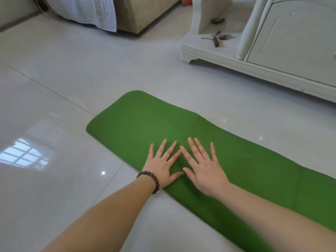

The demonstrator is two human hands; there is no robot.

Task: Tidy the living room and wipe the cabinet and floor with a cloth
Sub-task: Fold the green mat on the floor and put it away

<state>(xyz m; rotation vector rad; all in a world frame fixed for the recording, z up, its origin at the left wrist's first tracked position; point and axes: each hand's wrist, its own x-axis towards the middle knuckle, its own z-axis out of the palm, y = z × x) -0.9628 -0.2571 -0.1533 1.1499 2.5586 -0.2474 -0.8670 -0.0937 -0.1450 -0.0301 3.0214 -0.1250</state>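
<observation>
Now both hands, left & right, press flat (fingers spread) on green cloth.

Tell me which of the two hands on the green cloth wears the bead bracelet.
The left hand: dark beads ring its wrist. The right hand has a bare wrist. Both lie flat, fingers spread, on the green cloth.

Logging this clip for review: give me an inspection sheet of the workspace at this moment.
Surface: glossy pale tile floor, window reflection at left.
Job's things: green cloth spread flat on the floor; cream cabinet at right.
Clutter: pruning shears on the cabinet's low ledge.
Grippers: left hand and right hand lie flat on the cloth, fingers spread; bead bracelet on left wrist.
Cables: nothing seen.
Surroundings: sofa with white cover behind.
</observation>
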